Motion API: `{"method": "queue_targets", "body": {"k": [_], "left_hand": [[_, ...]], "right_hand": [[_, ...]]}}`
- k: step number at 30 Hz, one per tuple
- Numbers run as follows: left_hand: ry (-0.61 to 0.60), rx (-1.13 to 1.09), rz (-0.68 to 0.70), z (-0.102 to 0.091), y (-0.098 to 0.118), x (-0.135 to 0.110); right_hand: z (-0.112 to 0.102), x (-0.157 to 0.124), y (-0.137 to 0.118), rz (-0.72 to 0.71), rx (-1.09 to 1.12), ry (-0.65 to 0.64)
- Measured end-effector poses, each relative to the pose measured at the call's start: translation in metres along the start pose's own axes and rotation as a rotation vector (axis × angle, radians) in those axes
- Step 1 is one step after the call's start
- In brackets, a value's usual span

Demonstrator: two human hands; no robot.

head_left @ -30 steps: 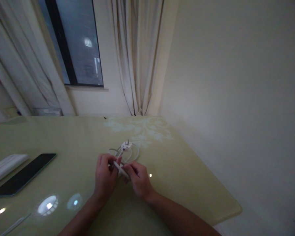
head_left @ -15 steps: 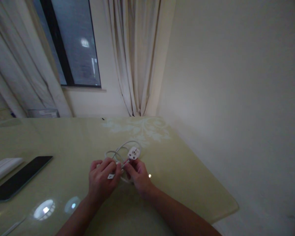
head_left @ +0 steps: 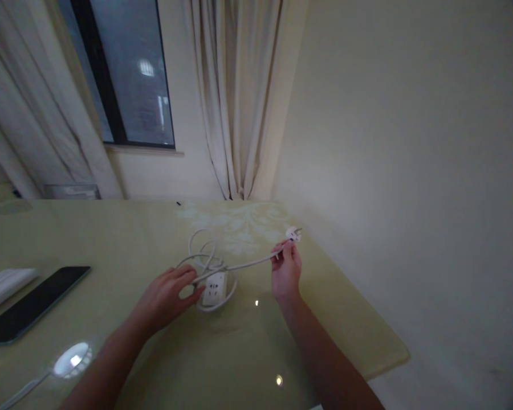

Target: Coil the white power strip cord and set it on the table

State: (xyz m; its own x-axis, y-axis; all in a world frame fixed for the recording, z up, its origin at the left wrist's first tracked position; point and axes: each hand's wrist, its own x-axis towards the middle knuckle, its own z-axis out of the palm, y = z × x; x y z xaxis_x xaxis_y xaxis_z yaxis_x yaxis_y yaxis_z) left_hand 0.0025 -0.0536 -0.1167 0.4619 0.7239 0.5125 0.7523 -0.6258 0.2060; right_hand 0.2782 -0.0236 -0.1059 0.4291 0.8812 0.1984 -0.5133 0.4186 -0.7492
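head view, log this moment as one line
left hand: at looped white cable | right hand: holds cable near white pronged plug | white rectangular socket block: beside left hand

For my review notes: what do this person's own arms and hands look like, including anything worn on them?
Both the left hand and right hand are bare, without gloves. The forearms show no sleeves within the picture, and no watch or bracelet. No ring shows on the fingers, though some are hidden.

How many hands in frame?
2: left hand at the cable, beside the socket block; right hand holding the cable near the plug. No others show.
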Motion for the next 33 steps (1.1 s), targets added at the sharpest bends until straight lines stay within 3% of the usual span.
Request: {"method": "queue_targets", "body": {"k": [3,6,9,13,16,19,25,30,33], "left_hand": [[0.038,0.022,-0.019,0.002,-0.019,-0.004],[0.077,0.017,-0.041,0.005,-0.019,-0.004],[0.102,0.055,0.003,0.009,-0.001,-0.003],[-0.019,0.102,0.158,0.025,0.029,-0.005],[-0.06,0.153,0.102,0.045,0.042,-0.009],[-0.095,0.208,-0.001,0.059,0.043,-0.01],[-0.168,0.157,-0.105,0.048,0.019,0.003],[-0.196,0.227,-0.285,0.032,-0.021,0.004],[-0.154,0.285,-0.365,0.023,-0.05,-0.006]], "right_hand": [[-0.017,0.025,-0.005,0.005,-0.072,0.175],[-0.025,0.031,0.004,0.083,-0.224,0.156],[-0.023,0.025,0.017,0.131,-0.34,0.06],[-0.011,0.009,0.026,0.044,-0.571,-0.201],[-0.002,-0.005,0.027,-0.076,-0.772,-0.395],[0.004,-0.016,0.026,-0.131,-0.868,-0.463],[0.001,-0.022,0.029,-0.303,-0.954,-0.582],[-0.008,-0.016,0.042,-0.175,-0.969,-0.632],[-0.011,-0.014,0.05,-0.077,-0.994,-0.691]]}}
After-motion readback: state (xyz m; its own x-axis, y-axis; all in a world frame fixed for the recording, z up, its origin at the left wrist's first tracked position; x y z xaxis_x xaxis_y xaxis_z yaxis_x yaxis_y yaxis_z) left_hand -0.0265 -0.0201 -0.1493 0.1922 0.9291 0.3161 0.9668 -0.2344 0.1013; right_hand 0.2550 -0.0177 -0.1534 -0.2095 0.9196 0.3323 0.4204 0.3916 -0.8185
